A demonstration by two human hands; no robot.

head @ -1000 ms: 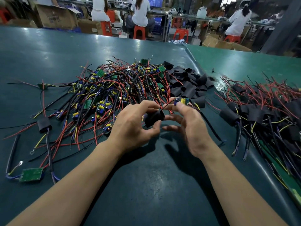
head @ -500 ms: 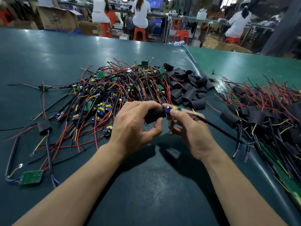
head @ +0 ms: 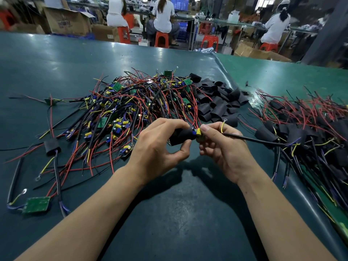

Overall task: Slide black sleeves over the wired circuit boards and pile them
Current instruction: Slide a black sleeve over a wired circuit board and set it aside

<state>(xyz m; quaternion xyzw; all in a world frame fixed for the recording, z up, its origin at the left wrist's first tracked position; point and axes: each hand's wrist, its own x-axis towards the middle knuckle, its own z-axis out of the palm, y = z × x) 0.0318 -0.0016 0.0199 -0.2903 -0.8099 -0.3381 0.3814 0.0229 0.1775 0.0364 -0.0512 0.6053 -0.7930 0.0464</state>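
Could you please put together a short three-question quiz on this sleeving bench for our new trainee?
1. True or false: the left hand holds a black sleeve.
2. Multiple choice: the heap of loose sleeves lies where? A) left of the unsleeved boards; B) between the unsleeved boards and the finished pile; C) at the table's near edge.
3. Fill in: the right hand pinches the board's ____ component at the sleeve's mouth.

Key: 1 true; 2 B; 3 yellow.
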